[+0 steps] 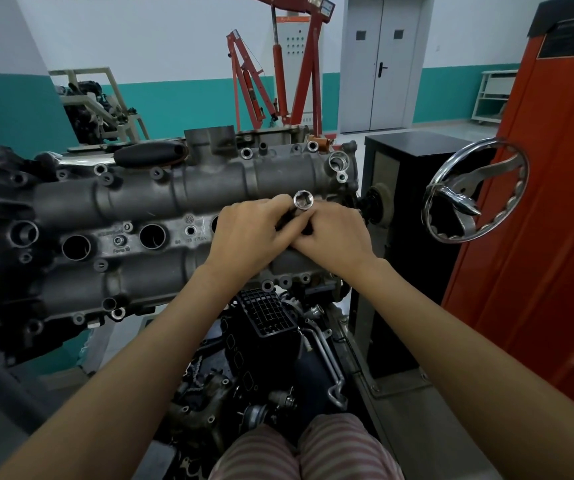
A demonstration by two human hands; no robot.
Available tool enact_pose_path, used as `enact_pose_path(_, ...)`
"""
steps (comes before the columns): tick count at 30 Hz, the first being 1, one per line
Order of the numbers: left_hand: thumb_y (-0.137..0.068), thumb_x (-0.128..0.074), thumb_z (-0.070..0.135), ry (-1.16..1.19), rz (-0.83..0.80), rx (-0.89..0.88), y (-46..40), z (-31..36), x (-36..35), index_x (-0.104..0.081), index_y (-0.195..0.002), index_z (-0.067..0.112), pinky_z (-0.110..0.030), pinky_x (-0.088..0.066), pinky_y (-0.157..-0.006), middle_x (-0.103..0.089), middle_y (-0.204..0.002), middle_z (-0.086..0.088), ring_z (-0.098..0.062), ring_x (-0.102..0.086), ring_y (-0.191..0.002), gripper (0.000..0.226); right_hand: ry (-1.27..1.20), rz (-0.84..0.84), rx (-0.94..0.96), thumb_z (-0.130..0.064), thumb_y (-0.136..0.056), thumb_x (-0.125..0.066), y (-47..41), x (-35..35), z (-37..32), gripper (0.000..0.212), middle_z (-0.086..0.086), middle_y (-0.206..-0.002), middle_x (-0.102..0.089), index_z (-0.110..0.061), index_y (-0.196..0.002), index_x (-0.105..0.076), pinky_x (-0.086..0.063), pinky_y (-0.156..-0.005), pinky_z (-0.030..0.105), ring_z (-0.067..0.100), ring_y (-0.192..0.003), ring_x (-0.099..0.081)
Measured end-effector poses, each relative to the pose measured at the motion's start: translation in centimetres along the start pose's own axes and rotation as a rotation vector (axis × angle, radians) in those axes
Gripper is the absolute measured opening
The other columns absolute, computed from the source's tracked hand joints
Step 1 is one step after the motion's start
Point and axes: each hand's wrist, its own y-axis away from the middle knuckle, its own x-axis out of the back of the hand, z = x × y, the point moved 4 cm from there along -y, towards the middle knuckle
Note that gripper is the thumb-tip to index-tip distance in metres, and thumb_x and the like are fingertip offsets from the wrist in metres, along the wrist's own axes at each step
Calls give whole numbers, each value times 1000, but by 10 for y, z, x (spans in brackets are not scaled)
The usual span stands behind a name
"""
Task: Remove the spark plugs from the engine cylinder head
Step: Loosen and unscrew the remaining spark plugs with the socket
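Gripping the socket [303, 201] — both hands' fingers [271, 216] around it

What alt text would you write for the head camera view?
Both hands, left hand and right hand, grip a spark plug socket over the engine cylinder head. Two open plug wells lie to their left; a chrome handwheel stands right.

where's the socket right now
In the head view, the socket sits centre-right over the cylinder head, open end up, held between the left hand and right hand.
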Motion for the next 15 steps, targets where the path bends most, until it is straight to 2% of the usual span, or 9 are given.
enact_pose_path(3,-87,-38,51,-1,3,-12,0,2,1,-60,-71,9,-30,-37,-44,-60,-60,-3,-24,-56,-52,50,-62,53,41,-26,-80,-55,3,4,-4,15,-1,-70,-65,-17,-75,-66,-27,-50,22,15,-61,-52)
enact_pose_path(6,-86,-36,48,21,-4,-35,0,6,3,-57,-80,8,-31,-39,-43,-59,-69,-1,-22,-53,-53,45,-29,30,42,-22,-78,-52,3,5,-4,14,-8,-59,-46,-21,-65,-47,-16,-47,18,11,-55,-37)
enact_pose_path(8,-86,-36,44,28,-14,-39,-1,7,3,-55,-82,8,-30,-37,-42,-58,-73,-2,-23,-52,-52,41,-2,-26,9,-24,-81,-52,1,2,-1,15,-11,-65,-42,-20,-72,-41,-22,-47,22,12,-57,-41)
enact_pose_path(10,-87,-38,41,20,-10,-39,0,7,3,-55,-80,8,-26,-32,-43,-59,-70,-2,-23,-52,-50,37,17,-49,-21,-31,-83,-48,0,-1,1,16,-8,-70,-51,-15,-80,-46,-35,-51,28,14,-60,-49)
enact_pose_path(12,-88,-40,42,6,4,-32,0,5,2,-54,-72,8,-24,-27,-45,-56,-58,-2,-24,-51,-45,40,39,-52,-35,-40,-83,-45,-1,-2,1,27,-4,-74,-58,-14,-88,-52,-43,-56,31,14,-64,-54)
enact_pose_path(15,-87,-38,50,-6,-5,2,0,1,0,-57,-64,7,-25,-27,-46,-53,-50,-4,-27,-53,-46,52,43,-33,-28,-42,-83,-49,-1,-1,1,28,-1,-75,-62,-16,-83,-58,-41,-57,29,16,-68,-57)
